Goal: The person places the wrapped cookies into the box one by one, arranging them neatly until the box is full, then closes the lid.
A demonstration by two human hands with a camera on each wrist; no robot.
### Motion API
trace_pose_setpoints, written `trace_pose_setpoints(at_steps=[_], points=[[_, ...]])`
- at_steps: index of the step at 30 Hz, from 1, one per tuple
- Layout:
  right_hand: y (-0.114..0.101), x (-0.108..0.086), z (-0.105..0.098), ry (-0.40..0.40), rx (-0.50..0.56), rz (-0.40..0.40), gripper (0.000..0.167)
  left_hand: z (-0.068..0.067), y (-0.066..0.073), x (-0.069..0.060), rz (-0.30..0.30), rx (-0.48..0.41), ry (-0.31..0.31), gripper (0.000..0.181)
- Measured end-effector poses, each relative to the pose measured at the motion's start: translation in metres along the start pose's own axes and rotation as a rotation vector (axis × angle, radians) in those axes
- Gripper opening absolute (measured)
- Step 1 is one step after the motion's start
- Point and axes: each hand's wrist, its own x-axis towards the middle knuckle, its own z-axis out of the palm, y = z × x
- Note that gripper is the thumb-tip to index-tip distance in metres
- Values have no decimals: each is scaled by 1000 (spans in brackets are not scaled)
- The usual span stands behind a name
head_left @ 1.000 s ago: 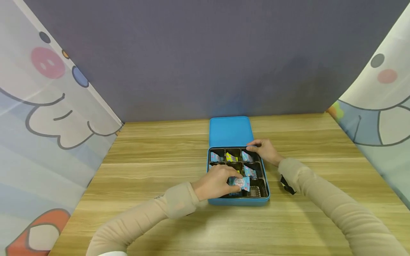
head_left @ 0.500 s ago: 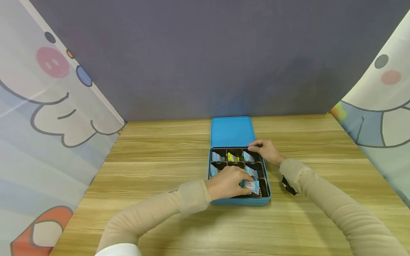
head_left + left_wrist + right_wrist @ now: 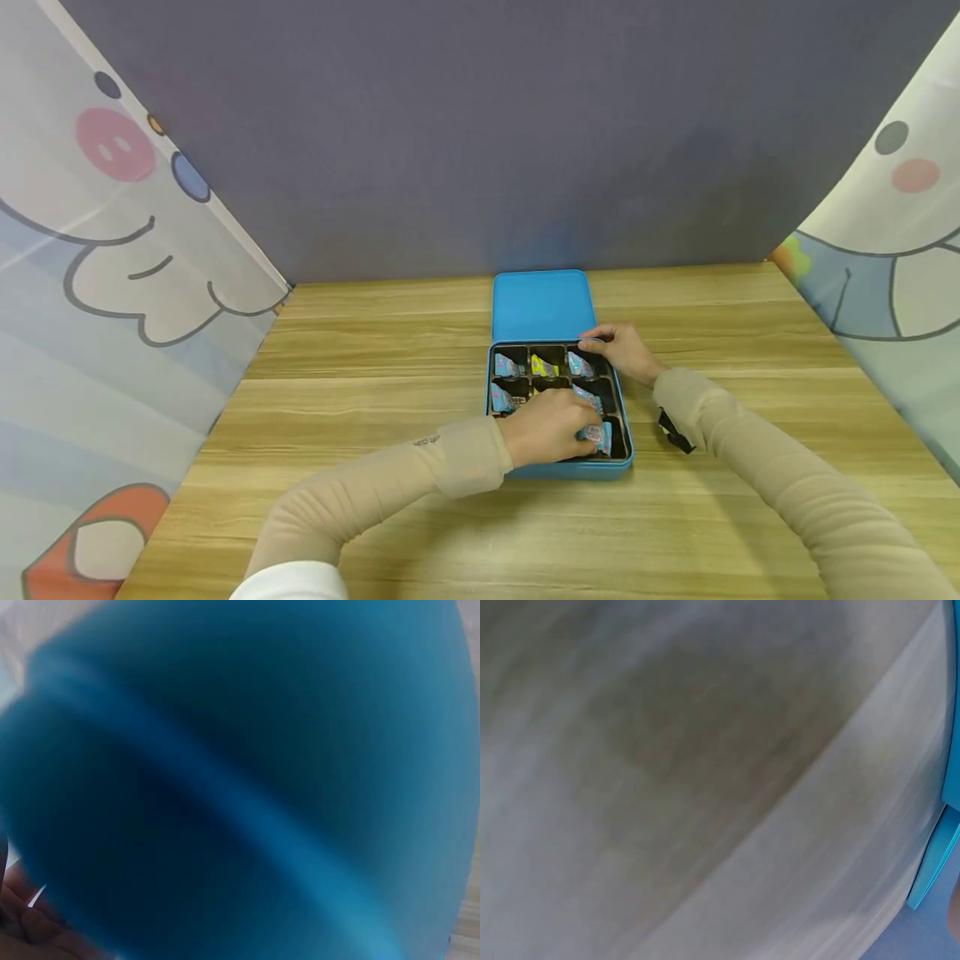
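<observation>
A blue tin box lies with its lid folded back, and a black divided tray fills it. Over the front row is my left hand, pinching a light-blue wrapped candy down in the front right compartment. Its palm hides the front left and middle compartments. My right hand grips the tin's back right corner, thumb and forefinger at the rim. In the left wrist view the blue tin wall is large and blurred, with part of the left hand at the lower left.
More wrapped candies sit in the other visible compartments, including a yellow one in the back row. The wooden table meets a grey panel at the back. Printed cartoon curtains hang on both sides.
My left hand has moved right and down with the light-blue candy, from above the front middle compartment into the front right one. The right hand stays at the tin's corner.
</observation>
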Motion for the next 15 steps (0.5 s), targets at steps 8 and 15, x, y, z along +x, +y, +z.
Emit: trace_pose_setpoints(at_steps=[8,15], points=[[-2,1,1,-1,20,-6,33,4,6,7,-1,72,-16,26],[0,0,1,14,8,-16,32,12,10,6,-14,83,-14,30]])
